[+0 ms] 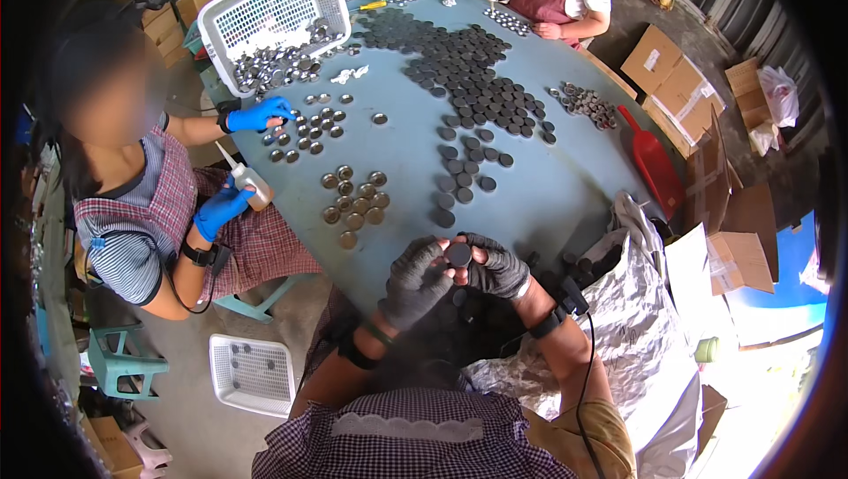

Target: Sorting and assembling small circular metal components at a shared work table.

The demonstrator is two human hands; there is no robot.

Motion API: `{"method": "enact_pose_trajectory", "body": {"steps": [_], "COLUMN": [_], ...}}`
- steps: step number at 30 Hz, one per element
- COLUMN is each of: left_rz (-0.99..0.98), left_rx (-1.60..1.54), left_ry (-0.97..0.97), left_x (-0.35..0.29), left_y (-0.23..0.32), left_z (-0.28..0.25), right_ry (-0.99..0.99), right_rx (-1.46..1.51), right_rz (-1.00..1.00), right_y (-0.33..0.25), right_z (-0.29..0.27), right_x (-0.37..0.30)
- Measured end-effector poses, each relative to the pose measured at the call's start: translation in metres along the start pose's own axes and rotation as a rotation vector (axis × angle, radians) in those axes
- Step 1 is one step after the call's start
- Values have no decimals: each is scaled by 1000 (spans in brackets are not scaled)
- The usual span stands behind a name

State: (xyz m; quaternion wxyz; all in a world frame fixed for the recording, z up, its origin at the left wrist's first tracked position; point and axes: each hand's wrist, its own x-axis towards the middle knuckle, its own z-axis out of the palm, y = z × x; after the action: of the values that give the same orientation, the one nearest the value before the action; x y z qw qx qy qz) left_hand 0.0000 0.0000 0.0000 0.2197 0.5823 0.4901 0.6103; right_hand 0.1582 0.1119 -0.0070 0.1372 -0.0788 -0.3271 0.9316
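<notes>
Both my hands wear dark grey fingerless gloves and meet at the near edge of the table. Between their fingertips is a round black cap (458,254), its flat face turned up. My left hand (415,280) pinches it from the left, and my right hand (496,269) grips it from the right. Just beyond them, a loose trail of black caps (464,180) leads to a large spread of the same caps (477,72). Left of that trail lies a group of shiny metal caps (360,205). More black pieces lie in shadow below my hands, partly hidden.
At left, a co-worker in blue gloves holds a squeeze bottle (252,186) and reaches toward metal caps. Another person sits across the blue-green table (389,148). A white basket (274,15) tilts at far left; a red dustpan (652,165) and a silvery sack (618,338) are at right.
</notes>
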Motion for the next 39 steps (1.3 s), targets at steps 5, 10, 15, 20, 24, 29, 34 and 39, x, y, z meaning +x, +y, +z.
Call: {"method": "enact_pose_trajectory", "body": {"steps": [5, 10, 15, 20, 24, 29, 34, 39], "left_rz": [115, 135, 10, 0, -43, -42, -44, -80], "left_rx": [69, 207, 124, 100, 21, 45, 87, 112], "left_ry": [45, 48, 73, 99, 118, 92, 53, 116], "left_x": [3, -4, -14, -16, -17, -17, -19, -22], "left_y": [13, -9, -24, -28, -34, -36, -44, -56], "left_z": [4, 2, 2, 0, -1, -4, -14, -37], "right_ry": [40, 254, 290, 445, 439, 380, 354, 268], "right_rx": [-87, -504, -645, -684, -868, -493, -621, -810], "right_rz": [2, -79, -98, -145, 7, -119, -76, -4], "right_y": [2, 12, 14, 14, 10, 21, 28, 21], "right_z": [5, 4, 7, 7, -12, -14, -7, 6], "right_x": [-3, 1, 5, 3, 2, 5, 22, 63]}}
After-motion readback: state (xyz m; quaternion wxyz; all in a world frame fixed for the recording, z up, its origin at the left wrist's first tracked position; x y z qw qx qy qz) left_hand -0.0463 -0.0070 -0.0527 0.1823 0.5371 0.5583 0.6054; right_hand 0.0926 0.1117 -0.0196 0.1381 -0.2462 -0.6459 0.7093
